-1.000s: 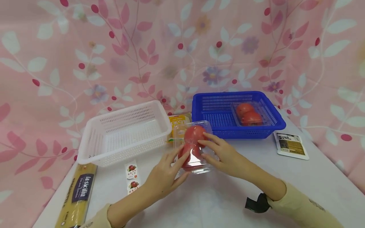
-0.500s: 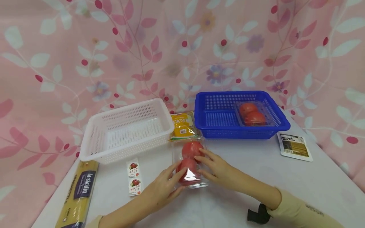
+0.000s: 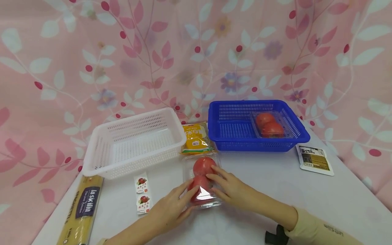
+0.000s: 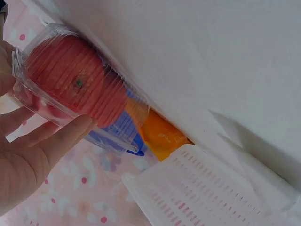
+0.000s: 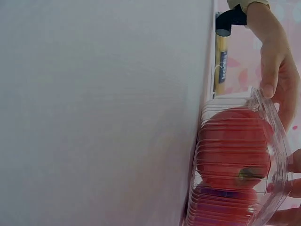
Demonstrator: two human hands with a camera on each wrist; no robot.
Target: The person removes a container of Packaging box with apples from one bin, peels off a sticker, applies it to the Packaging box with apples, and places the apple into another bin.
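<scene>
A clear plastic clamshell box of tomatoes (image 3: 200,183) sits on the white table in front of me, its lid closed. My left hand (image 3: 171,206) grips its left side, fingertips on the lid and thumb near the front corner; the right wrist view shows that thumb (image 5: 269,82) at the box's rim. My right hand (image 3: 229,187) holds the opposite side, fingers spread over the lid. In the left wrist view a tomato (image 4: 70,75) with a green stem end shows through the ribbed wall.
Behind the box lies a yellow food packet (image 3: 195,139) between a white basket (image 3: 134,161) and a blue basket (image 3: 257,144). The blue basket holds another tomato box (image 3: 271,126). A spaghetti pack (image 3: 81,211) and sticker strip (image 3: 142,194) lie left, a flat pouch (image 3: 314,160) right.
Both hands have brought the tomato box toward me and down, from in front of the yellow packet to the nearer tabletop. The packet now shows more fully. Over the last half second the movement is small.
</scene>
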